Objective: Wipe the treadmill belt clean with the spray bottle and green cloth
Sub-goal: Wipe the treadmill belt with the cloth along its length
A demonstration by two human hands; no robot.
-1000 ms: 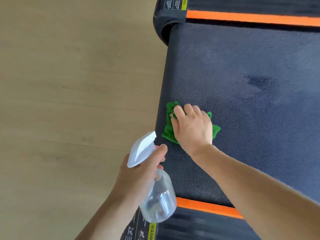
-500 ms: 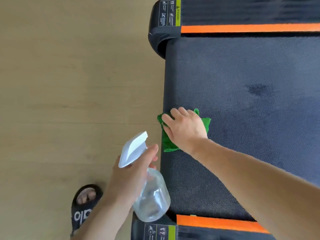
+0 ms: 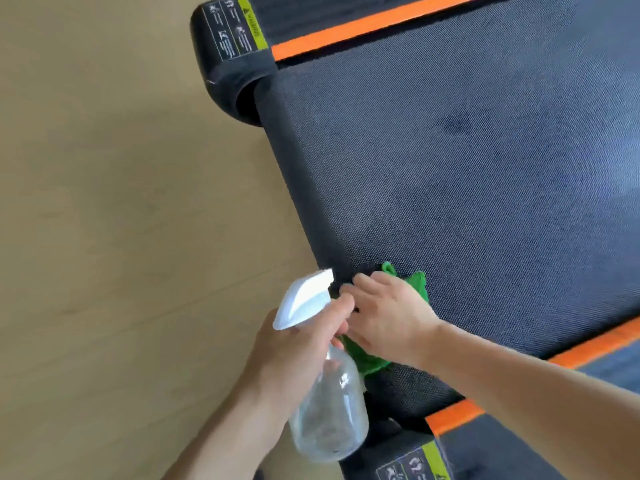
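The dark textured treadmill belt [image 3: 467, 188] runs across the upper right of the view, with a darker damp spot [image 3: 455, 124] near its middle. My right hand [image 3: 388, 313] presses flat on the green cloth [image 3: 415, 280] at the belt's left end edge; most of the cloth is hidden under the hand, and a fold shows below the palm. My left hand [image 3: 294, 355] grips the neck of a clear spray bottle [image 3: 329, 414] with a white trigger head, just left of the cloth and beside the belt's edge.
Orange side strips [image 3: 363, 26] border the belt at the top and lower right. Black end caps with warning stickers [image 3: 235, 32] sit at both rear corners. Light wooden floor [image 3: 121, 202] fills the left half.
The view has tilted and shifted, so the treadmill now lies at a slant. My right hand and the cloth have slid along the belt's end edge toward the near rail, close to the bottle.
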